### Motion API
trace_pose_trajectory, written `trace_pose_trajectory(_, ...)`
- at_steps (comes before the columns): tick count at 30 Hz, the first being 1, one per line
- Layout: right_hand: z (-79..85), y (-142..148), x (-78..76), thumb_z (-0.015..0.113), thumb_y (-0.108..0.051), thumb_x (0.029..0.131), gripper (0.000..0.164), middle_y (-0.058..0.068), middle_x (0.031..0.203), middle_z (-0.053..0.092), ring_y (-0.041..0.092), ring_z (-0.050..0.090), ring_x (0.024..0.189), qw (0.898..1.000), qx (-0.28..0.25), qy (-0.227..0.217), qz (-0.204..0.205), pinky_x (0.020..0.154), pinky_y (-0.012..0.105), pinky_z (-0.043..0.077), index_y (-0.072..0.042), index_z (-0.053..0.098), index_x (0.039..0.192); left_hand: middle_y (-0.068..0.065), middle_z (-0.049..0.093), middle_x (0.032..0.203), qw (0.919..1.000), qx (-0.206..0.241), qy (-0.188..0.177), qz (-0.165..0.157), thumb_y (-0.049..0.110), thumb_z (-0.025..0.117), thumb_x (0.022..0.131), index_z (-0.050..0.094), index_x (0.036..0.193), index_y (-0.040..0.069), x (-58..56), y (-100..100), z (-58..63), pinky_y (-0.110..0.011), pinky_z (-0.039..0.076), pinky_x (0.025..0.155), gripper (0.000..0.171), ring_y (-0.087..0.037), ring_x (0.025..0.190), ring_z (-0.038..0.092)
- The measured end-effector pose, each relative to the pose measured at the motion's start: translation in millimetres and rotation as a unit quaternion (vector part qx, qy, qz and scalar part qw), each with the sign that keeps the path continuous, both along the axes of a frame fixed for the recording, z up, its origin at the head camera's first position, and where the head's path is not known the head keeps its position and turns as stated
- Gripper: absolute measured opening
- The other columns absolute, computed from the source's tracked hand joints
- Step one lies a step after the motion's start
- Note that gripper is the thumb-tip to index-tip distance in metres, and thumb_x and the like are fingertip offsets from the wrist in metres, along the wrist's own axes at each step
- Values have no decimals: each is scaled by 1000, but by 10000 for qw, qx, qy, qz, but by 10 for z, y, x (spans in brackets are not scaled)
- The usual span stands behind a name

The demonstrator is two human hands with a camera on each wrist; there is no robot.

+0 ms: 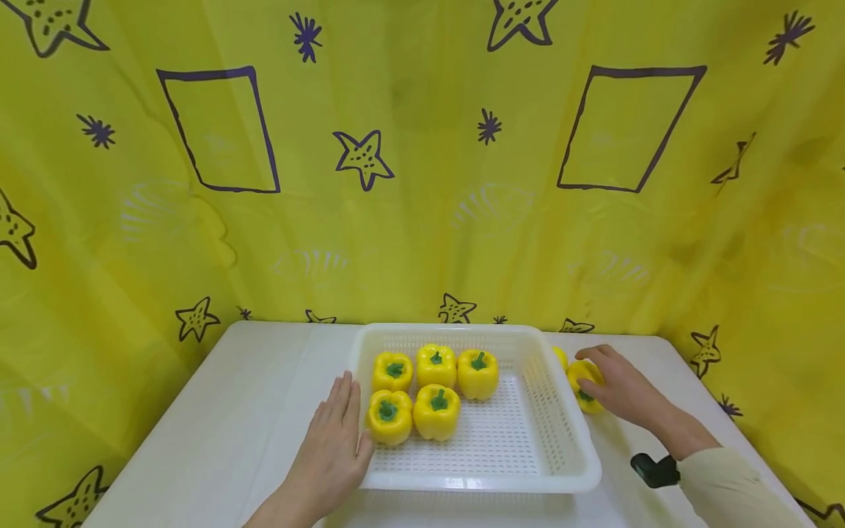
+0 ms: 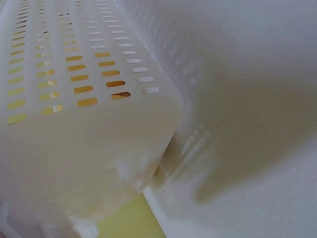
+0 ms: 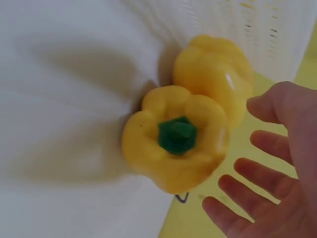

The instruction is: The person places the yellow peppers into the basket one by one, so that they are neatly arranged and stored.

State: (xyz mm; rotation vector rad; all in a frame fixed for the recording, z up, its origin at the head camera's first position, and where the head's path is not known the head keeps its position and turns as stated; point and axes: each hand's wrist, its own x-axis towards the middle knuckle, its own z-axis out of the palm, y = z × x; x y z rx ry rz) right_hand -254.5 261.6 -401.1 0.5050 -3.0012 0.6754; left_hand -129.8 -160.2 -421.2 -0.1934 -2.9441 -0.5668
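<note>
A white perforated plastic basket (image 1: pixel 508 433) stands on the table with several yellow bell peppers (image 1: pixel 437 412) in its left part, green stems up. My left hand (image 1: pixel 330 447) lies against the basket's left rim, its fingers straight. In the left wrist view only the basket wall (image 2: pixel 99 144) shows, not the hand. Right of the basket, my right hand (image 1: pixel 623 385) hovers at a yellow bell pepper (image 1: pixel 584 374), fingers spread. The right wrist view shows the hand (image 3: pixel 277 178) apart from this bell pepper (image 3: pixel 198 148). Another bell pepper (image 3: pixel 213 69) sits right behind it.
The white table (image 1: pixel 218 411) extends to both sides of the basket. A yellow curtain (image 1: pixel 422 242) with drawn stars hangs along the back and sides. A dark strap-like piece (image 1: pixel 655 470) sits at the right wrist, by a pale sleeve (image 1: pixel 733 488).
</note>
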Motion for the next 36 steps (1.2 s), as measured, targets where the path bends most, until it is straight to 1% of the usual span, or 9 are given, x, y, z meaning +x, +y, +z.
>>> trace_pose_trajectory(2, -56, 16, -19, 67, -14, 89, 38, 31, 126, 52, 42, 56, 104, 10000, 19, -74, 38, 89, 61, 50, 5, 58, 121, -22, 15, 165, 10000, -5, 25, 1, 26, 49, 97, 28, 152, -9, 3, 1, 2, -60, 25, 118, 68, -38, 153, 16)
trace_pose_trajectory(4, -111, 26, -33, 68, -14, 87, 38, 29, 124, 53, 39, 57, 101, 9999, 63, -43, 132, 89, 59, 51, 5, 59, 120, -22, 14, 165, 10000, -10, 28, 10, 26, 49, 97, 28, 152, -8, 5, 0, 3, -60, 25, 118, 68, -38, 153, 16)
trace_pose_trajectory(9, -193, 45, -46, 70, -12, 85, 39, 28, 121, 55, 40, 57, 100, 9990, 256, 270, 231, 88, 59, 51, 6, 60, 118, -21, 13, 165, 10000, -2, -29, 4, 26, 49, 97, 27, 152, -8, 6, 0, 6, -60, 25, 119, 68, -38, 153, 15)
trace_pose_trajectory(12, -200, 39, -57, 70, -13, 84, 42, 27, 124, 53, 40, 55, 101, 9990, 296, 286, 163, 89, 60, 50, 5, 60, 121, -21, 13, 165, 10000, -15, -27, 11, 27, 49, 97, 27, 152, -8, 5, 0, 9, -60, 25, 119, 68, -38, 153, 15)
trace_pose_trajectory(17, -200, 28, -85, 72, -19, 84, 52, 28, 129, 49, 43, 53, 105, 9989, 459, 96, 46, 92, 62, 49, 4, 57, 128, -22, 14, 165, 10000, -12, 4, 31, 27, 49, 97, 27, 152, -8, -2, -3, 11, -59, 25, 119, 69, -38, 153, 16)
trace_pose_trajectory(24, -235, 35, -101, 77, -26, 82, 60, 27, 130, 50, 44, 53, 108, 9983, 546, 164, 90, 94, 63, 48, 3, 56, 130, -21, 15, 165, 10000, -27, 61, 15, 26, 49, 97, 27, 152, -8, 2, -2, 3, -59, 25, 119, 68, -37, 153, 16)
trace_pose_trajectory(28, -278, 54, -103, 81, -32, 80, 70, 26, 133, 48, 44, 51, 111, 9983, 575, 56, 31, 95, 64, 47, 2, 52, 134, -22, 15, 164, 9999, -30, 90, -35, 25, 49, 97, 28, 152, -8, 3, 4, 4, -59, 26, 118, 68, -38, 153, 16)
trace_pose_trajectory(30, -301, 54, -99, 81, -32, 79, 72, 25, 134, 47, 44, 51, 112, 9982, 598, 37, 6, 97, 64, 47, 1, 51, 136, -23, 16, 164, 9999, -43, 110, -57, 25, 49, 97, 28, 151, -9, 4, 6, 5, -59, 26, 118, 68, -39, 153, 17)
trace_pose_trajectory(36, -351, 55, -130, 82, -31, 79, 72, 26, 132, 48, 43, 53, 108, 9976, 613, 265, 155, 93, 63, 48, 1, 51, 134, -22, 16, 164, 10000, -76, 46, -15, 25, 49, 97, 28, 151, -9, 1, 1, -9, -59, 26, 119, 68, -38, 153, 17)
